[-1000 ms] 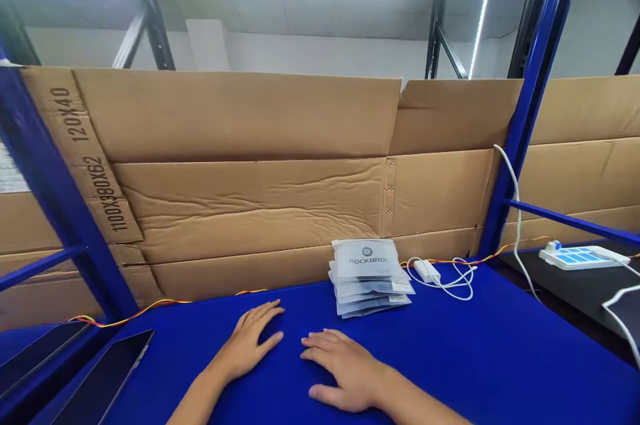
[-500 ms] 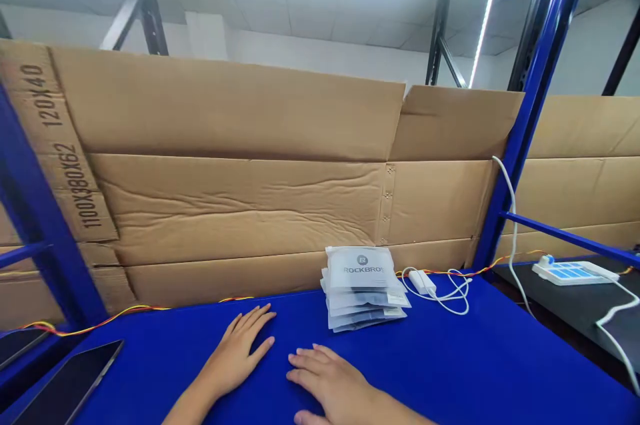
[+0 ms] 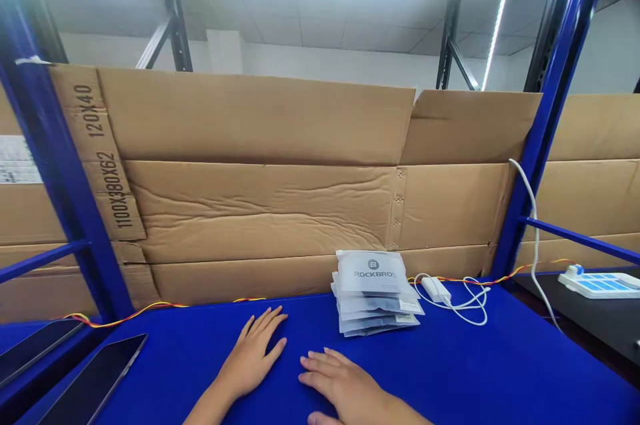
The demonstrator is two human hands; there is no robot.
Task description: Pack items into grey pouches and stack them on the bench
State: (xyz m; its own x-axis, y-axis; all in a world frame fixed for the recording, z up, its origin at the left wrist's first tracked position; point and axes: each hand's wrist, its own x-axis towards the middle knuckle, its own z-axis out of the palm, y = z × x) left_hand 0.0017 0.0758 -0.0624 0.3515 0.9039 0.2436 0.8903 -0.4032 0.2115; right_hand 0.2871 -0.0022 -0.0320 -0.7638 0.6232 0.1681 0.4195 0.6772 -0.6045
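My left hand (image 3: 253, 356) lies flat on the blue tabletop (image 3: 190, 351), fingers stretched forward and thumb apart, holding nothing. To its right, my right hand (image 3: 345, 381) rests palm down with fingers extended toward the left, also holding nothing. Beyond my right hand sits a stack of frosted plastic pouches (image 3: 376, 291), the top one printed ROCKBROS. Neither hand touches the stack. What is inside the pouches cannot be made out.
A white adapter (image 3: 436, 291) with a coiled cable lies right of the stack. A dark flat panel (image 3: 95, 381) is at the left. Cardboard (image 3: 270, 191) walls the back between blue posts (image 3: 547, 118). A white power strip (image 3: 600, 283) sits on a black surface at right.
The whole view has shifted, so the scene sits slightly farther right in the picture. Both hands keep the same pose and place on the table.
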